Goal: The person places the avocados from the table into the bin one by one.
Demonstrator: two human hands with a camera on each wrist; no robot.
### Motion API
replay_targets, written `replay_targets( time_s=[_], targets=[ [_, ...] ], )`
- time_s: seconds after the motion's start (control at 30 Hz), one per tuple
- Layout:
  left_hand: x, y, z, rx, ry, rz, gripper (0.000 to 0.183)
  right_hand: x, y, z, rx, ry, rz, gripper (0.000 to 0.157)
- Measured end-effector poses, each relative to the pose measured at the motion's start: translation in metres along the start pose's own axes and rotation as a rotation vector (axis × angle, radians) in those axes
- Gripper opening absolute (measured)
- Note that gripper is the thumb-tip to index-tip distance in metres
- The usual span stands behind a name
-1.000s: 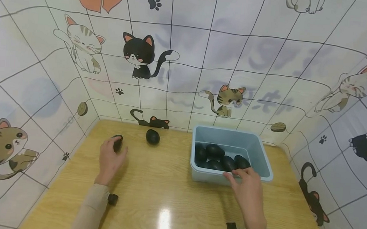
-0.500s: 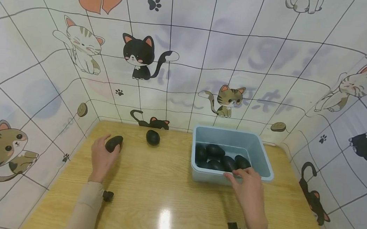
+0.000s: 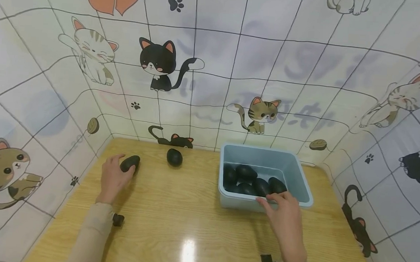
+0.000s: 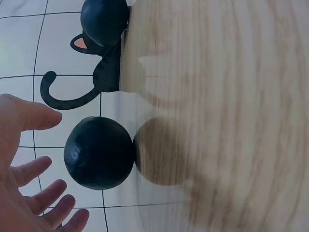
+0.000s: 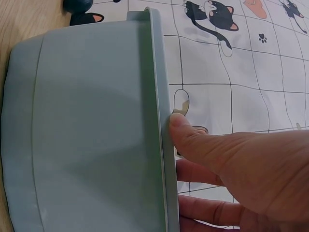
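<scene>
In the head view a dark avocado [image 3: 130, 163] lies near the table's back left. My left hand [image 3: 114, 181] is around it, thumb on one side and fingers on the other. The left wrist view shows those fingers [image 4: 46, 198] spread and apart from the avocado [image 4: 99, 153]. A second avocado [image 3: 174, 157] rests to the right, by the wall. My right hand [image 3: 284, 223] holds the near rim of a light blue plastic bin [image 3: 263, 203], with the thumb [image 5: 181, 123] at the rim and the other fingers behind it. Several avocados [image 3: 246, 173] lie inside the bin.
The wooden table [image 3: 187, 213] has a glossy reflection near its front. A white grid-patterned covering [image 3: 212, 87] with cartoon cats stands behind the table and along both sides.
My left hand has shifted left and slightly toward me, uncovering more of the avocado, which looks unmoved. The right hand stays on the bin's rim.
</scene>
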State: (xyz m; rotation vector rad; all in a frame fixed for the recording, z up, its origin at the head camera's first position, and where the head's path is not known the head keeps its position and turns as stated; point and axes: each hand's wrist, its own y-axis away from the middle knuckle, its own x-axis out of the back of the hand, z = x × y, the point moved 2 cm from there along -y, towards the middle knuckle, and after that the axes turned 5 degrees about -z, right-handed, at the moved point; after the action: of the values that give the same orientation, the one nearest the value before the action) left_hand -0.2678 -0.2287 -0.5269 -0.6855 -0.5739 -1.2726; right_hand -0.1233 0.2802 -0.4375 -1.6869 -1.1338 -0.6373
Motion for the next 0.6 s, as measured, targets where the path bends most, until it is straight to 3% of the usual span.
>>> replay_targets(
  time_s=[0.3,0.6],
  targets=[
    [-0.002,-0.008,-0.005,0.023,-0.015,-0.069,0.067,0.000,-0.001,0.001,0.024,-0.010,0.029,0.031],
    [-0.013,-0.011,-0.013,0.013,-0.055,-0.058,0.065,0.001,-0.002,0.000,0.031,-0.012,0.036,0.031]
  ],
)
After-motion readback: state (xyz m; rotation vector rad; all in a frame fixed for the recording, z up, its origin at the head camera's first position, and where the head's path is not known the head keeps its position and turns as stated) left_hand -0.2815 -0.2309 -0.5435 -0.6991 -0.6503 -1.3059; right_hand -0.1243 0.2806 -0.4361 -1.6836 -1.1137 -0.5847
